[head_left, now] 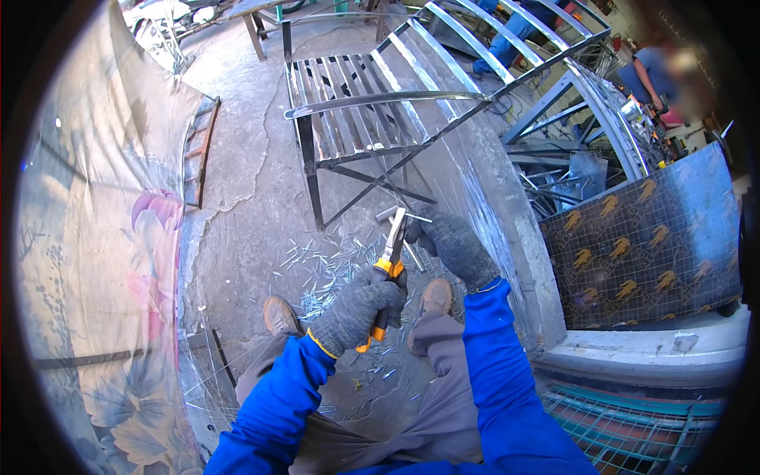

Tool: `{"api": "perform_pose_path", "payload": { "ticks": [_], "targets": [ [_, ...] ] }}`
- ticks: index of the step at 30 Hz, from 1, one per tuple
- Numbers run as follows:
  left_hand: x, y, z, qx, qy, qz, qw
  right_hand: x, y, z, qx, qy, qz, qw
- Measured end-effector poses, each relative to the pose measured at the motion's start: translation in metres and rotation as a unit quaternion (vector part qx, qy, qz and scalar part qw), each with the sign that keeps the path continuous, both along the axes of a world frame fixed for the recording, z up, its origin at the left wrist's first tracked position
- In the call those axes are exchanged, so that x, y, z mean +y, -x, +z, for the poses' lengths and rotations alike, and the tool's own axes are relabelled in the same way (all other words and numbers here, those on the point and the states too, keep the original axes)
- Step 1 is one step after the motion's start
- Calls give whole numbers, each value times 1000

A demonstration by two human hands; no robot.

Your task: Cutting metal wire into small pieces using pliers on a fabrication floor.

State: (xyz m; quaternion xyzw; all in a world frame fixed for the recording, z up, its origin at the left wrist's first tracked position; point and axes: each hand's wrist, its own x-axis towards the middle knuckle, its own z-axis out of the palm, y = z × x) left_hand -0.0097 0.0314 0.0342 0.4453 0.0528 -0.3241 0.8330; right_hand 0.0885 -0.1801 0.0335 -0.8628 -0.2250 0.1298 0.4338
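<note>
My left hand (360, 311), in a grey knit glove, is closed round the yellow-and-black handles of a pair of pliers (393, 247). The jaws point up and away from me. Beside them my gloved right hand (461, 252) pinches at a thin metal rod (417, 217), which lies by the tip of the jaws. Whether the jaws grip the rod I cannot tell. On the concrete below, between and beyond my shoes, many short silvery metal pieces (328, 273) lie scattered.
A metal-framed slatted chair (348, 107) stands just ahead. A pale flowered cloth (119, 237) hangs at the left, beside a small rusty frame (202, 154). At the right are a patterned sheet (645, 237), stacked metal frames (602, 111) and green wire mesh (633, 423). Other people are farther back.
</note>
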Motion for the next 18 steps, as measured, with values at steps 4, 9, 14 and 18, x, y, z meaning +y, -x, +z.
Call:
{"api": "perform_pose_path", "payload": {
  "ticks": [4,9,14,18],
  "targets": [
    [-2,1,5,-13,-24,8,1000,5,-7,7,-96,41,57,993],
    [-6,-1,9,-23,-68,7,997,7,-2,17,75,-29,-67,994],
    [-9,-2,7,-53,-145,18,988,5,-4,37,92,41,-40,994],
    [-13,-3,2,-75,-236,34,968,2,-5,36,9,84,-7,996]
  ]
}}
